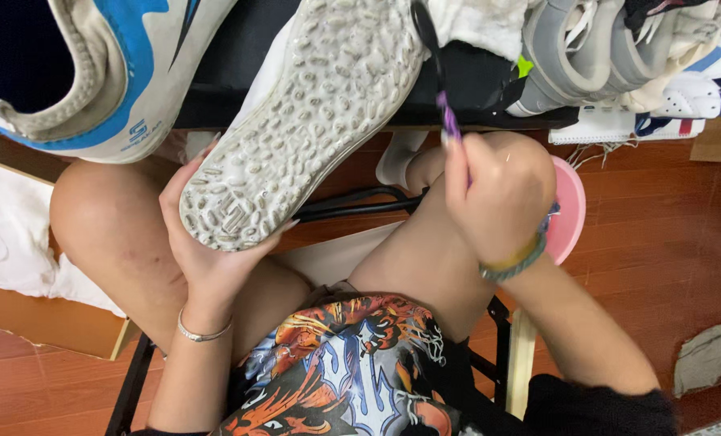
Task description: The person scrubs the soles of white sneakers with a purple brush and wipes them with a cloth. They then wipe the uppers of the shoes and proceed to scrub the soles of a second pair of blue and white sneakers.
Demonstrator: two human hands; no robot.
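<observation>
Head view, looking down at lap and work surface:
- Left hand (207, 242): open palm cupped under heel end of white shoe (304, 113), fingers spread along its edge; silver bracelet (203, 331) at wrist
- White shoe: sole up, pebbled tread showing, toe end over dark table edge (231, 105), heel end above left knee
- Right hand (498, 202): closed in a fist round purple handle of brush (437, 64), dark head at shoe's toe end; beaded bracelets (522, 258) at wrist
- Blue-and-white shoe (94, 73): upper left, apart from both hands
- Grey and white shoes (611, 56): piled upper right
- Pink round object (569, 210): behind right hand, partly hidden
- Wooden floor (667, 242): below
</observation>
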